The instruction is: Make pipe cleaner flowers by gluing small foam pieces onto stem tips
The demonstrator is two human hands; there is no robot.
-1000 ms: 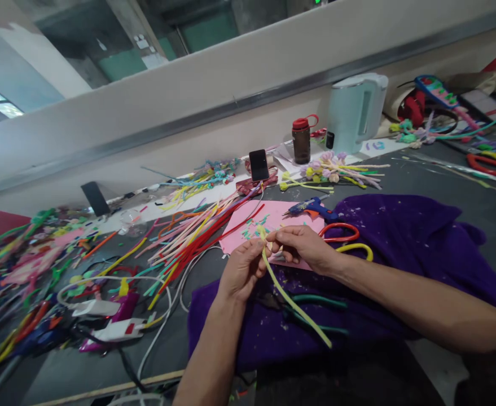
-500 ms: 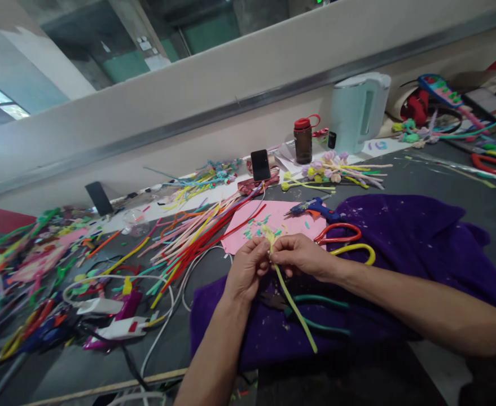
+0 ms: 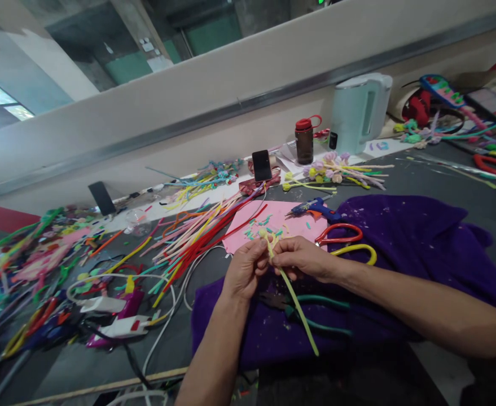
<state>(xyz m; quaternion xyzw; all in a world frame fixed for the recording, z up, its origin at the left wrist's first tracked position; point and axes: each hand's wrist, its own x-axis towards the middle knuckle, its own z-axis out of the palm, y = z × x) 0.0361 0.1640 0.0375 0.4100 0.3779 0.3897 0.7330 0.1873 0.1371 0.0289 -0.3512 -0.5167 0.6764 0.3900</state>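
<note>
My left hand [image 3: 244,269] and my right hand [image 3: 301,257] meet over a purple cloth [image 3: 404,248], both pinching the top of a yellow-green pipe cleaner [image 3: 295,301]. Its curled upper end pokes out above my fingers and its long tail hangs down toward me. Green-handled pliers [image 3: 315,313] lie on the cloth just under my hands. Red and yellow scissors [image 3: 349,241] rest right of my right hand. A pink sheet [image 3: 288,221] dotted with small cut bits lies just beyond my fingers.
A blue glue gun [image 3: 313,208] lies behind the pink sheet. A heap of coloured pipe cleaners [image 3: 197,231] spreads left. White cables and plugs [image 3: 116,316] sit at near left. A kettle [image 3: 358,115], a brown bottle [image 3: 304,141] and a phone [image 3: 261,164] stand by the wall.
The pipe cleaner's hanging tail has swung from the right to more straight down, and my fingers have closed tighter around its top. The view has shifted slightly.
</note>
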